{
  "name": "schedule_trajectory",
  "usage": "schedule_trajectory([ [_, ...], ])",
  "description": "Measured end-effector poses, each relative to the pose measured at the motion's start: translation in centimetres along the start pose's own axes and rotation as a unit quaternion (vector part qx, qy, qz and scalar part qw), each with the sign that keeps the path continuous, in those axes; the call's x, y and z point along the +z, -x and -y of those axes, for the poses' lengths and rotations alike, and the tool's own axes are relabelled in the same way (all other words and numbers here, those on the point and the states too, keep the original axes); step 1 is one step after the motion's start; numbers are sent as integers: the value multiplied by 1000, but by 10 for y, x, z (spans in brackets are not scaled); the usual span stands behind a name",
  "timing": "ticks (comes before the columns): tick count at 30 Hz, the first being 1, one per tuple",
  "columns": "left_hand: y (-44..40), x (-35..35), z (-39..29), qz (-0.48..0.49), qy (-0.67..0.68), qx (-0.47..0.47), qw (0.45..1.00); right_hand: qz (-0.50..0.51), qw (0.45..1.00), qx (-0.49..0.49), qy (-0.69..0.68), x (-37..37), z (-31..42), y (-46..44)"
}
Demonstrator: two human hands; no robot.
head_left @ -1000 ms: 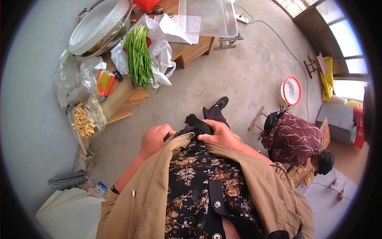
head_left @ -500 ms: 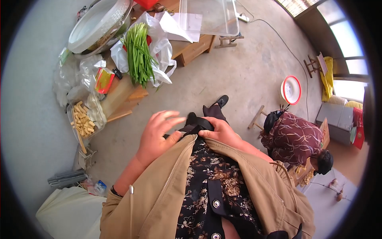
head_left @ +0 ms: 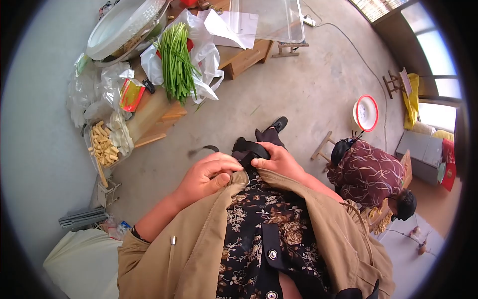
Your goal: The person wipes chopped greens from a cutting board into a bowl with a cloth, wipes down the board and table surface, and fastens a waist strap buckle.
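A black strap (head_left: 245, 151) lies at my waist, by the front opening of my tan jacket (head_left: 196, 219). My right hand (head_left: 280, 162) is closed on it, thumb on the near side and fingers curled behind. Just left of it, my left hand (head_left: 211, 174) has its fingers bent inward at the jacket's zip edge. What sits under those fingertips is hidden. A loose black strap end (head_left: 205, 148), blurred, sticks out beyond the left hand. Under the jacket I see a black floral top (head_left: 286, 219).
On the left, a wooden table (head_left: 154, 122) bears green stalks (head_left: 178, 65) on plastic bags and a tray of yellowish pieces (head_left: 102, 147). To the right a person in a patterned maroon top (head_left: 371, 172) bends over near a red-rimmed basin (head_left: 366, 113). A cable (head_left: 356, 55) crosses the floor.
My left hand's spread fingers have curled in and moved right, toward the strap and jacket edge. A loose strap end now shows beyond them. My right hand stays on the strap.
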State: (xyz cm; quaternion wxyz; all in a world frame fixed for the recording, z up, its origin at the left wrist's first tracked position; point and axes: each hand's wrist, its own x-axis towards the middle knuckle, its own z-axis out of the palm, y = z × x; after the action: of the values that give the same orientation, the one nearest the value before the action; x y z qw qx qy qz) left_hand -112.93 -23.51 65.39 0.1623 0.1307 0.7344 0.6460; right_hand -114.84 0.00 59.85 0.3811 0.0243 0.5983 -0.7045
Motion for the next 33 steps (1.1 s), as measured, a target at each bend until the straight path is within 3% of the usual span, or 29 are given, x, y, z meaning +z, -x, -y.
schedule_trajectory([
  [2, -11, -6, -5, 47, 28, 51, 997, 1, 1000, 1, 2, 1, -2, 0],
  [4, -11, -15, -13, 236, 63, -192, 950, 8, 1000, 0, 0, 2, 1, -2],
  [6, -11, -8, -12, 187, -8, -228, 955, -3, 1000, -3, 19, 4, 4, 2],
  [8, -11, 5, -1, -21, -166, -121, 978, 4, 1000, -18, 25, 7, 10, 5],
  [9, -14, 9, 4, -10, -201, -85, 976, 9, 999, -37, 35, 8, 12, 6],
  [13, -13, 24, 20, 13, -152, -99, 983, 4, 999, -36, 20, 4, -2, 7],
  [19, -9, 38, 24, -51, -143, -126, 980, -22, 999, 8, 44, 4, 6, 12],
  [22, -8, 42, 41, -67, -26, -162, 984, -28, 999, 5, 30, 4, 8, 13],
  [24, -9, 39, 45, -15, 281, -294, 914, -14, 1000, -14, 11, 3, 7, 13],
  [28, -12, 38, 46, 30, 315, -286, 904, -8, 1000, -9, 18, -3, 3, 12],
  [33, -12, 42, 50, -42, 405, -330, 851, 2, 1000, 14, -8, -7, 1, 6],
])
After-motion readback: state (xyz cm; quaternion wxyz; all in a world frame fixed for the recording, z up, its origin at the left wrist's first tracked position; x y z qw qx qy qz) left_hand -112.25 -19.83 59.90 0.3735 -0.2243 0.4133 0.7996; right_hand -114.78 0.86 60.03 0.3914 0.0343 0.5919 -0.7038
